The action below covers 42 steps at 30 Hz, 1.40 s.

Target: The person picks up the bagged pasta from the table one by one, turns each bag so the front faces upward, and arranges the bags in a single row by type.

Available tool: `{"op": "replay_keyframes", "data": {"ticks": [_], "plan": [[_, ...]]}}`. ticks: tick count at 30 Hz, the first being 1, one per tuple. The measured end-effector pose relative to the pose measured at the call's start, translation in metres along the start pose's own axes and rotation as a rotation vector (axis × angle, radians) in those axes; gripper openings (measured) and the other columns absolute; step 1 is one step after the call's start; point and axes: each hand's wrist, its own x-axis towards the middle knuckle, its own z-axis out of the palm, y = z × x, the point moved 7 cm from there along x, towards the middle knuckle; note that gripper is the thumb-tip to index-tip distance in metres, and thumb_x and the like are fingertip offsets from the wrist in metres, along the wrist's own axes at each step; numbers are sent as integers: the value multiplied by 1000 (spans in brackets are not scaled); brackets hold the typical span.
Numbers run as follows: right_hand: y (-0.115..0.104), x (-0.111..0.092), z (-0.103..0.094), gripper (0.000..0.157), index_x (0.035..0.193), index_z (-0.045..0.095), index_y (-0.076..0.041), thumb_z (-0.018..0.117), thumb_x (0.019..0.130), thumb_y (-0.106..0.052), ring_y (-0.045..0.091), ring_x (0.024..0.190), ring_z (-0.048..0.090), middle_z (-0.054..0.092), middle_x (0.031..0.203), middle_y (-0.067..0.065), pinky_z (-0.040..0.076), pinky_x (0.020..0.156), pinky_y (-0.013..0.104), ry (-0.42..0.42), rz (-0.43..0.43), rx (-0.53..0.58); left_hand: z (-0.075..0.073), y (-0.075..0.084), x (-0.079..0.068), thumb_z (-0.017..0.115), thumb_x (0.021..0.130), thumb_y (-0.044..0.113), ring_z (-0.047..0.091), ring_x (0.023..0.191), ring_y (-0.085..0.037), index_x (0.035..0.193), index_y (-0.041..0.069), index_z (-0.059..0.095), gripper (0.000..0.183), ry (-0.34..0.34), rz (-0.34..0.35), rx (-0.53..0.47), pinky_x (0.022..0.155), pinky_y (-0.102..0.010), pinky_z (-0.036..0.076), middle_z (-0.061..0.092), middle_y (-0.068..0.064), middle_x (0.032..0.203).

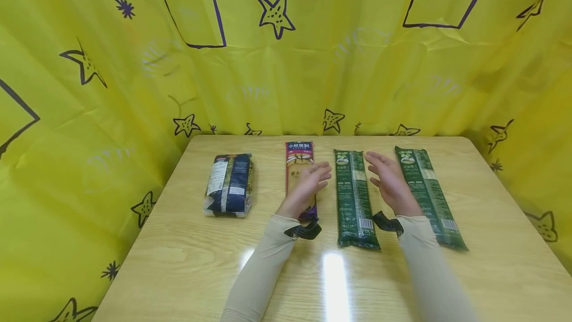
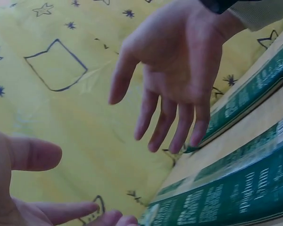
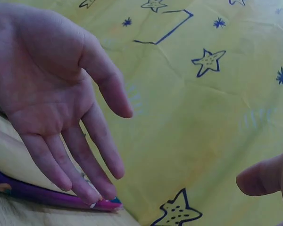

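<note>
A green spaghetti packet [image 1: 351,198] lies lengthwise on the wooden table between the two hands. To its left, my left hand [image 1: 308,185] hovers over a pink and purple pasta packet [image 1: 295,165], covering part of it. My right hand [image 1: 391,180] is raised between the middle green packet and a second green spaghetti packet [image 1: 431,195], which lies slanted. Both palms face each other with fingers extended, and neither hand holds anything. The wrist views show the right hand [image 2: 174,70] and left hand [image 3: 56,94] with fingers spread.
A clear and dark blue bag [image 1: 230,185] of pasta lies at the left of the wooden table [image 1: 192,262]. Behind the table and at its sides hangs a yellow curtain [image 1: 286,83] with drawn stars.
</note>
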Motion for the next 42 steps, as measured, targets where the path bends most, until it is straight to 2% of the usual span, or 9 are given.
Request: {"op": "replay_keyframes", "data": {"ticks": [5,12,16,19,24,27,30,34,42], "plan": [[10,6,-3,72,166,13,-7,42,110,-42,40,161,2,0,176,12,12,131,59,-22,41,28,11,-11,4,52,107,20,39,150,-41,155,-7,37,57,-22,-26,-49,128,-48,32,40,-24,161],[26,11,-2,73,166,6,-6,38,111,-42,42,161,-1,-4,176,11,12,131,61,-70,94,4,17,-24,4,56,104,24,31,153,-43,158,-8,28,69,-31,-57,-35,129,-55,26,31,-26,165],[32,14,-5,73,166,8,-7,38,110,-43,42,161,2,-3,176,11,32,118,49,-73,117,-19,20,-28,3,57,103,26,25,155,-43,159,-6,25,72,-33,-93,-35,129,-61,21,26,-26,167],[34,15,-6,73,167,8,-8,37,110,-44,42,160,4,-4,176,11,34,109,45,-82,128,-23,22,-32,3,57,103,26,21,157,-44,161,-5,23,74,-39,-131,-55,128,-64,17,22,-23,169],[36,15,-6,74,167,4,-8,38,110,-44,43,161,2,-8,176,12,21,127,58,-96,137,12,27,-37,3,58,103,27,17,158,-46,161,-4,22,75,-56,-161,-86,127,-68,13,20,-21,171],[36,15,-7,77,166,2,-7,39,110,-44,42,161,3,-7,176,12,22,127,56,-90,147,17,31,-40,3,57,103,26,19,157,-45,159,-5,26,71,-80,-164,-98,127,-69,15,25,-21,169],[37,16,-6,78,166,0,-6,39,110,-44,42,161,5,-6,176,13,26,125,52,-83,152,11,35,-42,3,54,105,25,27,155,-41,154,-5,38,59,-116,-158,-107,127,-66,22,39,-20,161],[38,17,-6,78,166,-2,-5,37,111,-43,41,161,5,-8,175,14,21,129,54,-88,150,15,39,-42,4,50,106,22,38,149,-36,145,-5,48,47,-146,-141,-123,124,-61,33,53,-20,149],[41,18,-5,77,165,-5,-5,37,111,-41,40,162,0,-13,174,16,11,132,58,-99,158,44,39,-43,5,50,106,23,38,149,-35,146,-4,48,48,-140,-146,-121,124,-62,32,52,-19,150]]}}
